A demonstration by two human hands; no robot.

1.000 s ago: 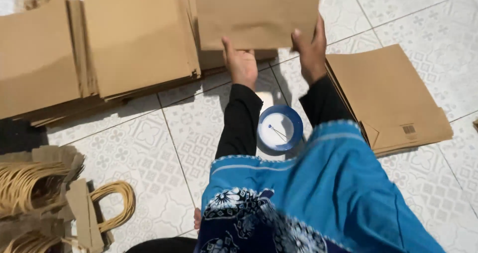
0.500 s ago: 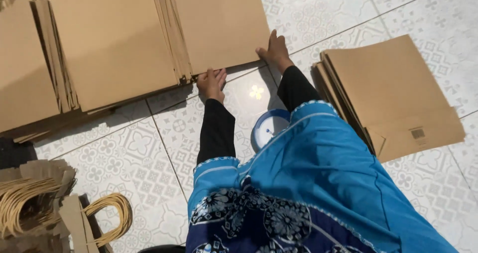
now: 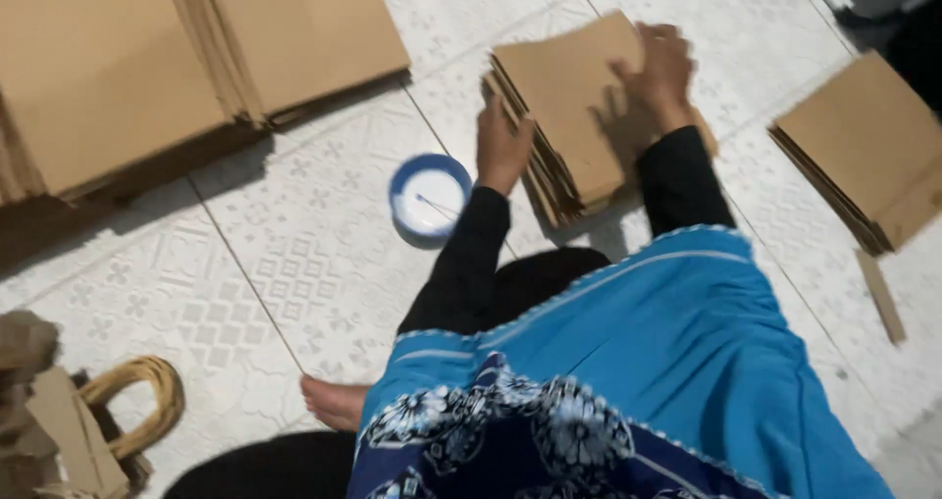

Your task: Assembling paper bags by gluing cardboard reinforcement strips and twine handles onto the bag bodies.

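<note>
Head view: I see both hands on the stack of flat brown paper sheets (image 3: 579,106) on the floor.
Left hand (image 3: 502,146): curled against the stack's near edge.
Right hand (image 3: 662,67): spread flat on top.
Handling: light, floppy, slippery; I'd grip opposite edges.

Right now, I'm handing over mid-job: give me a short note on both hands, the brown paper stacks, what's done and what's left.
Left hand: resting on the left edge of the middle stack, not gripping.
Right hand: flat on top of that stack, blurred.
Blue bowl with white paste sits just left of the left hand.
Done: large stacks laid out at far left.
Left: the middle stack and another stack at right.
</note>
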